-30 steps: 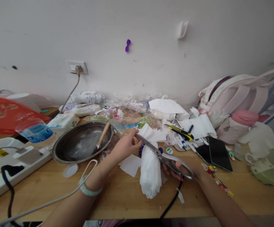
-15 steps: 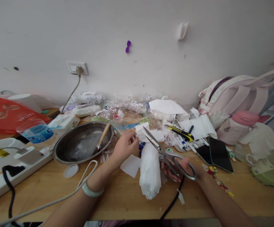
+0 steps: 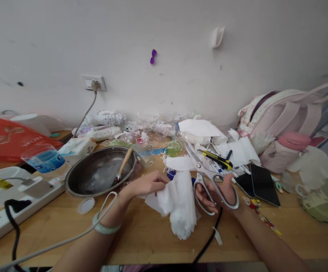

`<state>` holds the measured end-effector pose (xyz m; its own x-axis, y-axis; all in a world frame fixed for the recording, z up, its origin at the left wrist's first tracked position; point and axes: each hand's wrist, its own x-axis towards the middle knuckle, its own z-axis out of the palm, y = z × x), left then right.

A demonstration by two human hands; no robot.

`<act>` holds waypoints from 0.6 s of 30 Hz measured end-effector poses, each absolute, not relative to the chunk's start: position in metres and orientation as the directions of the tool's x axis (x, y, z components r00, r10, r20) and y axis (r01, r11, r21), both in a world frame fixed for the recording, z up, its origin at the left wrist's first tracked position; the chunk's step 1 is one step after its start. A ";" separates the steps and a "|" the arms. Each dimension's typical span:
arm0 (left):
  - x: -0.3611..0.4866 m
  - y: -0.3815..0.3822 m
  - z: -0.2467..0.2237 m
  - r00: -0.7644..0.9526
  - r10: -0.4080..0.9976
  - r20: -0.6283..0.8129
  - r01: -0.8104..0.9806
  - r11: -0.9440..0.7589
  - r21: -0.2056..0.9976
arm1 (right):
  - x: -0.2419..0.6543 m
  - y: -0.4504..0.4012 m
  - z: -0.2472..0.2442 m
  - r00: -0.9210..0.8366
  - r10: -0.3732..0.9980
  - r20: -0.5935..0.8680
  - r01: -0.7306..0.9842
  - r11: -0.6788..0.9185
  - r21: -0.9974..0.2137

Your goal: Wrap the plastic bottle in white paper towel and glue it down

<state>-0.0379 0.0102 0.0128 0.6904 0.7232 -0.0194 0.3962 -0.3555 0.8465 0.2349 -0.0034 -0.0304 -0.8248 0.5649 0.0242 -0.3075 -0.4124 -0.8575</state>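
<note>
My left hand [image 3: 147, 184], a pale bangle on its wrist, is closed with its fingertips pinching a thin white paper sheet [image 3: 164, 201]. That sheet lies against the left side of a bundle wrapped in white paper [image 3: 183, 215], which rests on the table; what is inside it is hidden. My right hand [image 3: 219, 194] holds scissors [image 3: 200, 168] by the loops, to the right of the bundle. Their blades point up and away, over a white paper strip [image 3: 181, 163].
A metal bowl [image 3: 80, 158] with a wooden-handled brush [image 3: 124, 164] stands left. Yellow-black utility knives [image 3: 217, 158], pens and phones [image 3: 263, 185] lie right. Plastic bottles line the wall. A pink backpack [image 3: 283, 113] stands at the right; a grey cable [image 3: 67, 241] crosses my left wrist.
My left hand has come down and now pinches the white paper sheet beside the bundle. The scissors have swung to point more straight ahead, with their loops spread wider.
</note>
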 end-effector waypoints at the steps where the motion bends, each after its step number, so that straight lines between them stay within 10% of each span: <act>1: -0.034 0.009 0.015 0.711 0.700 -0.058 0.455 -0.395 0.798 | 0.234 -0.004 -0.031 -0.817 0.576 0.016 -0.313 -0.420 -0.852; 7: -0.019 0.010 0.013 0.315 0.940 0.130 0.776 -0.334 0.535 | 0.229 -0.006 -0.034 -0.824 0.567 -0.002 -0.292 -0.427 -0.856; 18: -0.019 0.026 -0.009 0.086 0.973 0.216 0.493 -0.230 0.839 | 0.230 -0.006 -0.040 -0.782 0.619 -0.076 -0.203 -0.368 -0.907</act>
